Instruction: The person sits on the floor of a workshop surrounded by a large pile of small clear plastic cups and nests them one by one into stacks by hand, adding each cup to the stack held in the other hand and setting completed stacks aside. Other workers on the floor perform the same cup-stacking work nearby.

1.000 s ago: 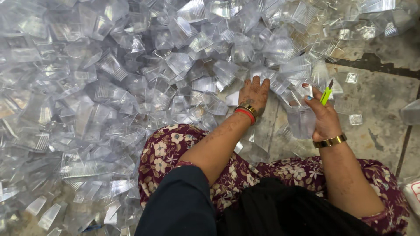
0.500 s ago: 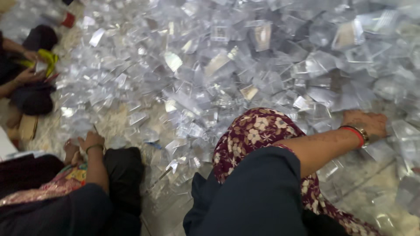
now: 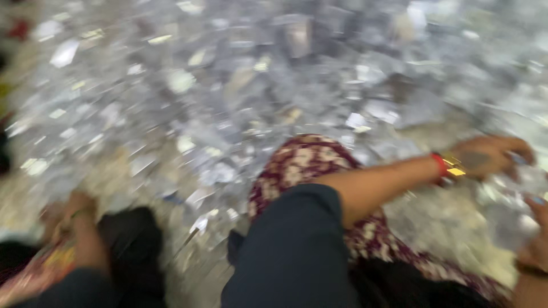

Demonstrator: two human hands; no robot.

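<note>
Blurrily, a co-worker's hand (image 3: 68, 214) rested at the lower left edge of the heap of clear plastic pieces (image 3: 257, 97), glinting and jumbled across the floor. Rightward, the left hand (image 3: 491, 155) lay spread on the pieces, grip unclear; the right hand (image 3: 534, 236) touched them, grip indistinguishable.

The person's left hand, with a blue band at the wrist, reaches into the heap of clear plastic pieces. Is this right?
Not quite. In the head view the band at the wrist of the left hand is red, not blue, with a gold-coloured bracelet beside it. The rest holds: that hand reaches into the heap of clear plastic pieces.
</note>
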